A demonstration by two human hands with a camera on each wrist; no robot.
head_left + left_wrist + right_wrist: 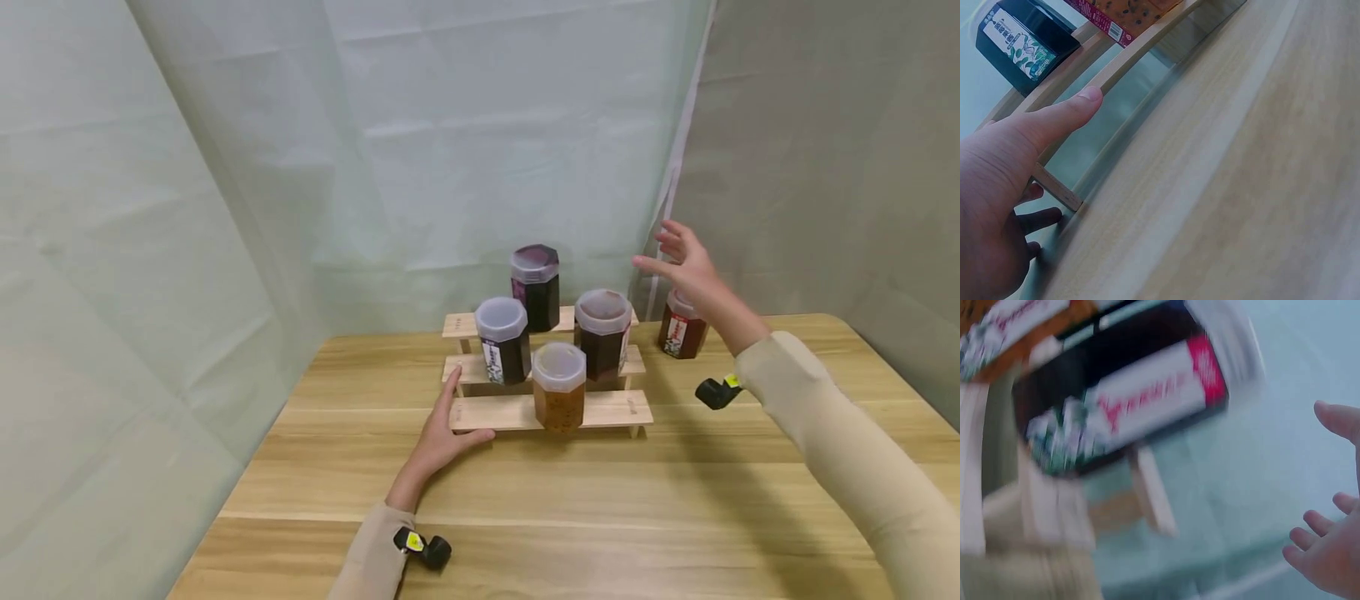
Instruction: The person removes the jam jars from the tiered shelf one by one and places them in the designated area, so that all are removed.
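Note:
A three-step wooden rack stands on the table and carries several lidded jars. An amber jar sits on the lowest step, two dark jars on the middle one, and a dark jar on top. My left hand rests against the rack's left end, thumb along the lowest plank, fingers by its leg. My right hand hovers open in the air, holding nothing, above a brown jar on the table to the right of the rack. The right wrist view is blurred and shows a red-labelled jar.
The wooden table stretches toward me in front of the rack. Pale cloth walls close in behind and on both sides. The table's right edge runs just beyond the brown jar.

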